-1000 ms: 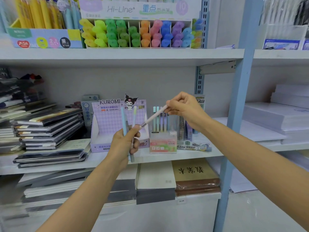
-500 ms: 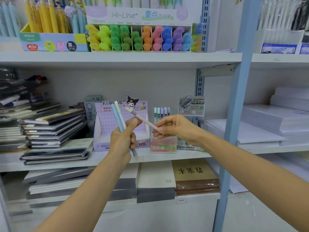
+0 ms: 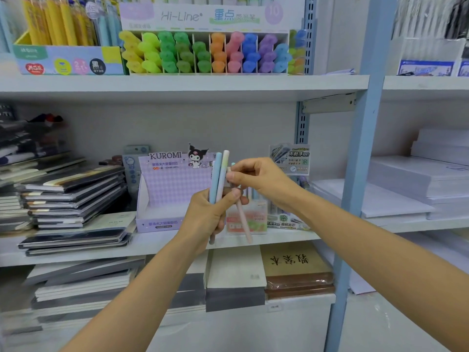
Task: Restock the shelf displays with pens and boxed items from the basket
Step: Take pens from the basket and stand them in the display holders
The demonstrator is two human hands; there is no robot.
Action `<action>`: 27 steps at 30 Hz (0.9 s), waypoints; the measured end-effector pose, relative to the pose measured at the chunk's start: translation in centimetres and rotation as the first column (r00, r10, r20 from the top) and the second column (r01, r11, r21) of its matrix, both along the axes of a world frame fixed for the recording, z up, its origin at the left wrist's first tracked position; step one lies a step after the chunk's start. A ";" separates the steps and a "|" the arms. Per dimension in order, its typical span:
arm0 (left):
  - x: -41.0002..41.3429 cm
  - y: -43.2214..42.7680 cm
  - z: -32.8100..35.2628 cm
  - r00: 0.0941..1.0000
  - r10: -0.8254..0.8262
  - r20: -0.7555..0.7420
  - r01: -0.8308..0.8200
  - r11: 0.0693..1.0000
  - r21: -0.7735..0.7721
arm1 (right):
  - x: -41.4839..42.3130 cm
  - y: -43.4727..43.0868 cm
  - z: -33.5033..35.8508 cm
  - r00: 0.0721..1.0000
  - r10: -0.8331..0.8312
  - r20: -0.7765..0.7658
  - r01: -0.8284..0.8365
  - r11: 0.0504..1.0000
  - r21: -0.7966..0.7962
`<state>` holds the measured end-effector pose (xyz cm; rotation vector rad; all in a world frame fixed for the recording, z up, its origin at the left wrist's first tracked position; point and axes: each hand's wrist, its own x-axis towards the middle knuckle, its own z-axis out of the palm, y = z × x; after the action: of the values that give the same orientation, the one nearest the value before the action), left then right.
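The left hand (image 3: pixel 205 219) is closed around two pens held upright side by side, a blue pen (image 3: pixel 215 179) and a pale green pen (image 3: pixel 223 168), their tops standing above the fist. Just right of it, the right hand (image 3: pixel 264 181) pinches the upper end of a pink pen (image 3: pixel 243 222), which slants down and right, close beside the left thumb.

Beyond the hands, on the middle shelf (image 3: pixel 157 242), stands a purple Kuromi display box (image 3: pixel 167 194), with a small pen display (image 3: pixel 256 219) to its right, partly hidden by the hands. Stacked notebooks (image 3: pixel 73 194) lie on the left and white paper stacks (image 3: pixel 406 184) on the right. Farther up, the upper shelf carries a highlighter display (image 3: pixel 203 52) in mixed colours.
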<state>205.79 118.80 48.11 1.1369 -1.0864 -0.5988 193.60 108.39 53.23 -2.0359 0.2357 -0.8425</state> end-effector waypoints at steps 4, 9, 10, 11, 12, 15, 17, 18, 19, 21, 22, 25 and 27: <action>0.3 -0.4 0.5 0.999 0.012 -0.035 -0.011 0.999 0.045 | -0.3 -1.2 0.7 0.982 -0.102 0.162 0.100 0.995 0.017; 1.6 -1.2 0.6 0.987 0.052 -0.154 -0.027 0.986 0.163 | -1.6 -4.1 2.4 0.847 -0.307 0.434 0.255 0.951 0.175; 1.8 -1.4 0.5 0.984 0.056 -0.171 -0.025 0.984 0.176 | -1.8 -4.8 2.4 0.832 -0.337 0.441 0.286 0.941 0.180; 2.0 -1.6 0.5 0.981 0.051 -0.186 -0.016 0.983 0.182 | -1.8 -5.4 2.2 0.828 -0.362 0.428 0.319 0.932 0.170; 2.1 -1.7 0.5 0.979 0.034 -0.200 0.003 0.983 0.181 | -1.7 -5.9 1.9 0.833 -0.385 0.397 0.358 0.923 0.143; 2.4 -2.2 0.5 0.977 -0.041 -0.211 0.074 0.986 0.150 | -1.3 -7.4 0.5 0.845 -0.453 0.284 0.463 0.886 0.034; 2.6 -2.4 0.2 0.983 -0.080 -0.165 0.100 0.988 0.116 | -0.9 -8.2 -0.4 0.841 -0.481 0.247 0.498 0.867 -0.007; 2.7 -2.5 0.0 0.988 -0.090 -0.124 0.102 0.990 0.099 | -0.7 -8.4 -0.7 0.840 -0.490 0.232 0.509 0.860 -0.028; 2.8 -2.5 -0.1 0.992 -0.094 -0.085 0.101 0.991 0.086 | -0.5 -8.7 -1.0 0.843 -0.494 0.212 0.516 0.855 -0.057; 3.0 -2.4 -0.4 0.994 -0.097 -0.047 0.100 0.993 0.066 | -0.1 -9.0 -1.5 0.851 -0.500 0.163 0.521 0.844 -0.132; 3.1 -2.4 -0.5 0.994 -0.097 -0.040 0.099 0.993 0.059 | 0.0 -9.1 -1.6 0.852 -0.503 0.145 0.522 0.836 -0.168; 3.4 -2.4 -0.6 0.997 -0.073 -0.019 0.074 0.996 0.058 | 0.1 -9.3 -1.3 0.846 -0.520 0.118 0.531 0.801 -0.277; 3.4 -2.5 -0.8 0.998 -0.059 -0.023 0.060 0.997 0.055 | 0.2 -9.3 -1.0 0.838 -0.534 0.111 0.538 0.772 -0.338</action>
<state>209.21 116.30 47.33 1.1475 -1.0941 -0.6899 193.85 99.05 52.24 -2.3409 0.7370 -1.3267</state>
